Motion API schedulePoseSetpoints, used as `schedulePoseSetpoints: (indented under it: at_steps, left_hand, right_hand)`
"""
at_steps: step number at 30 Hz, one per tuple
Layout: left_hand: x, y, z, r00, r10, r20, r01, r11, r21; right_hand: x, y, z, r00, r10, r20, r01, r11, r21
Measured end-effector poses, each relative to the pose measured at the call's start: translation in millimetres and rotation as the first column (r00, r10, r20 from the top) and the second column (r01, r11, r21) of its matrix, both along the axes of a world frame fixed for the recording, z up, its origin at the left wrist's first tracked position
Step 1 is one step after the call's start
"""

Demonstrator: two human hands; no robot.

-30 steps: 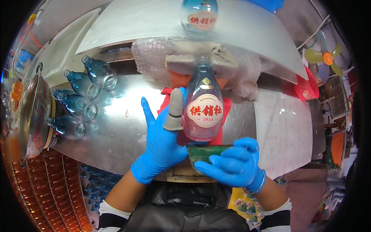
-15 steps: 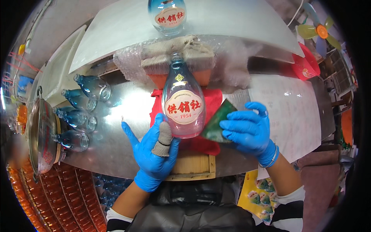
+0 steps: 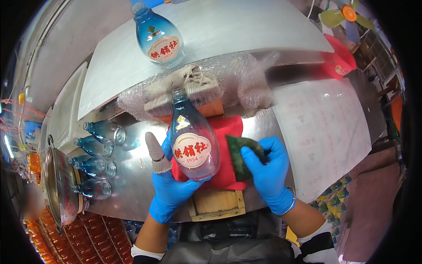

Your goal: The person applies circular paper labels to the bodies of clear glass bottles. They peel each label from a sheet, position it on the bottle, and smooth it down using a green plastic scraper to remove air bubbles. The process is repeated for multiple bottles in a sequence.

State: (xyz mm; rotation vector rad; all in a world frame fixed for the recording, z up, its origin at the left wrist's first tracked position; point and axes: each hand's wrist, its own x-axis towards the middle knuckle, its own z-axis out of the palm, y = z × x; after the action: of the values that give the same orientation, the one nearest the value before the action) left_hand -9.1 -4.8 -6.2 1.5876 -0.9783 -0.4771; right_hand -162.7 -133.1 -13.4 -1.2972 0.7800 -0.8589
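a shiny grey metal table (image 3: 132, 200) carries several blue glass bottles (image 3: 97, 168) in a row at its left, a red cloth (image 3: 231, 127) in the middle, a framed wooden piece (image 3: 218, 203) at the near edge and a white sheet (image 3: 321, 132) on the right; bubble wrap (image 3: 252, 86) lies along the far side; beyond, a pale board (image 3: 246, 26) bears a labelled blue bottle (image 3: 153, 31)

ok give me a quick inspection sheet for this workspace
Surface: shiny metal table, red cloth on it.
Job's things: labelled bottle, blue toward the neck; green pad.
Clutter: bubble wrap, folded knit fabric beyond the bottle; blue bottles grouped at left.
Hands: blue-gloved; left hand holds the labelled bottle, right hand grips the green pad.
Cables: thin pale line near the fan, probably a cord.
Surroundings: red tub upper right, amber items lower left.
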Motion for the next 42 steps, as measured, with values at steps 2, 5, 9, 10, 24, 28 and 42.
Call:
schedulePoseSetpoints:
  at_steps: [2,5,9,10,24,28,42]
  left_hand:
    - [0.7,3.7,-5.1,0.999,0.001,-0.055,-0.002,1.0,-0.015]
    - [6.7,8.2,-15.3,1.0,-0.018,-0.02,0.018,1.0,-0.016]
    - [7.3,-3.3,-0.3,0.952,-0.103,-0.287,0.094,0.995,-0.043]
    - [5.0,-8.2,4.9,0.865,-0.133,-0.484,0.104,0.991,-0.086]
    - [-46.8,6.1,85.8,0.724,-0.253,-0.642,0.228,0.966,-0.124]
    - [-70.6,3.6,81.7,0.677,-0.462,-0.573,0.41,0.883,-0.228]
    - [-151.1,-25.0,26.6,0.715,-0.663,0.22,0.65,0.747,0.139]
  right_hand:
    - [1.2,0.3,0.3,0.998,-0.065,0.0,0.065,0.993,0.096]
    - [12.4,-1.2,31.8,0.991,0.061,0.116,-0.062,0.998,0.004]
    - [22.1,-27.7,22.0,0.986,0.064,-0.154,-0.059,0.997,0.04]
    - [21.2,-34.7,12.3,0.995,0.064,-0.077,-0.052,0.988,0.144]
    - [18.8,-59.8,93.5,0.816,0.57,0.097,-0.555,0.724,0.41]
    - [-21.7,-65.8,97.2,0.741,0.654,0.153,-0.662,0.673,0.33]
    - [-359.2,98.4,127.1,0.766,-0.466,-0.444,0.002,0.692,-0.722]
